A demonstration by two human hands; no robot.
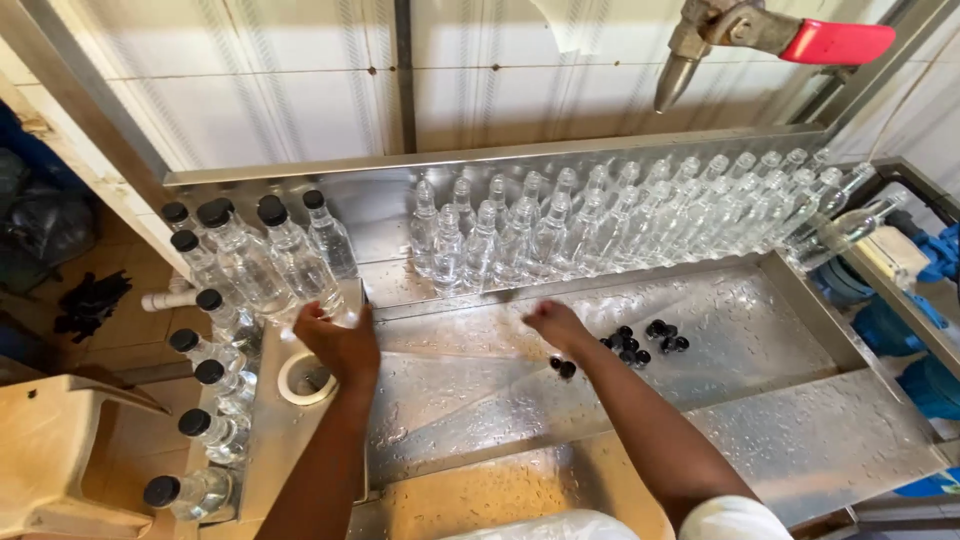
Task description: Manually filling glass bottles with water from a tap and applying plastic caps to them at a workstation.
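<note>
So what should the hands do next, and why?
Probably the right hand should pick up one black cap from the loose caps on the wet metal tray. It hovers just beside them, the row of clear bottles behind has no caps, and the left hand sits by the capped bottles.

- We cannot tell what our left hand (340,345) grips: its fingers curl away from us at the base of a capped bottle (300,262).
- Our right hand (556,322) is motion-blurred; any cap in it is unresolved.
- The tap (700,45) with its red lever is cut off by the top edge.
- The near-left capped bottle (185,492) is partly behind the steel tray wall (262,440).
- The far-right empty bottles (800,185) merge in glare, so we cannot count them.
</note>
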